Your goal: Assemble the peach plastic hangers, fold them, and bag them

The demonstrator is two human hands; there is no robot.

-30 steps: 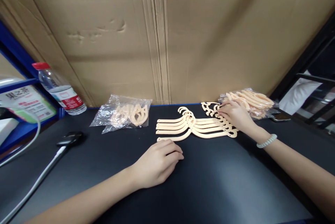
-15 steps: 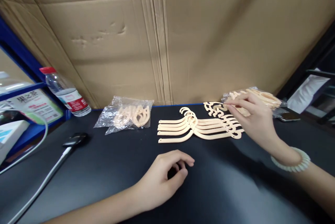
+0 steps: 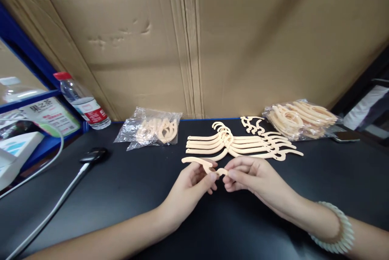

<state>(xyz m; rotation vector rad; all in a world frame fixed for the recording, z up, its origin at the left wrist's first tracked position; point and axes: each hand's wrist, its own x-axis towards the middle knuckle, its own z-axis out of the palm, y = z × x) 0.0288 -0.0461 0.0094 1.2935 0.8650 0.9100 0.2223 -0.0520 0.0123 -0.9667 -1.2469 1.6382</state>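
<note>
Just in front of the laid-out row, both hands meet over a beige hanger piece (image 3: pixel 196 160) with a curved arm. My left hand (image 3: pixel 188 191) is closed around its middle, with the arm sticking out to the left above the fingers. With thumb and fingertips, my right hand (image 3: pixel 259 179) pinches the curved end of the piece. Fingers cover part of it, so I cannot tell whether it is one part or two. Behind the hands lie several overlapping beige hanger parts (image 3: pixel 203 146), their hooks bunched at the centre. Small wavy beige pieces (image 3: pixel 252 125) sit at the row's back right.
A clear bag of beige parts (image 3: pixel 154 128) lies at the back left, a fuller bag (image 3: pixel 300 118) at the back right beside a phone (image 3: pixel 346 136). A red-capped bottle (image 3: pixel 86 104) and a black device on a white cable (image 3: pixel 92 155) are leftward. Cardboard (image 3: pixel 136 49) walls the back.
My right hand has come back from the small pieces at the back right to meet my left hand. Both hands now grip a hanger piece. The view has shifted slightly.
</note>
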